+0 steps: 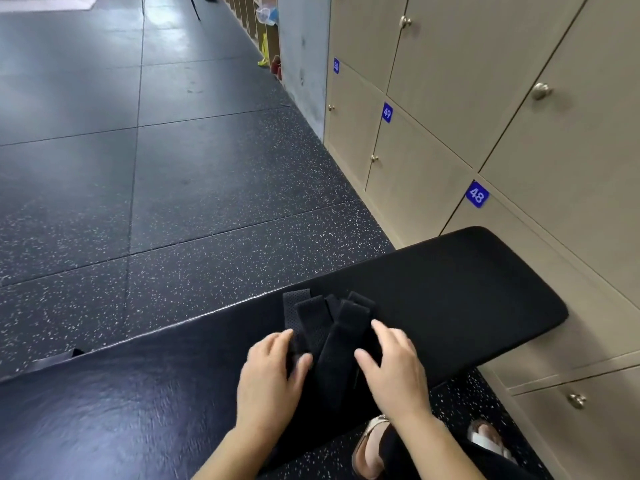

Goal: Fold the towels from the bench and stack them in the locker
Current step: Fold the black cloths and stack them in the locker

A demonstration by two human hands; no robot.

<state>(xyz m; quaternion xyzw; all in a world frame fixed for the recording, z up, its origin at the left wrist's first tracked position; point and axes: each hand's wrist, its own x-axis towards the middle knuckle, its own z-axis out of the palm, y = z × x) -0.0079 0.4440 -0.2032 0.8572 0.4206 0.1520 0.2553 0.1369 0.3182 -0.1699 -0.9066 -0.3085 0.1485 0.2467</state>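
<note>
Both hands work the black towels (325, 323), which lie in narrow strips near the bench's (467, 289) near edge, toward its rounded right end. My left hand (273, 368) pinches a fold between thumb and bent fingers; my right hand (394, 368) rests on the cloth with its fingers loosely spread. I judge the fold goes best if I square the edges and press each crease flat before lifting. Every locker (433, 188) door is closed; blue tags read 48 (477, 195), 49 (387, 112) and 50 (336, 65).
</note>
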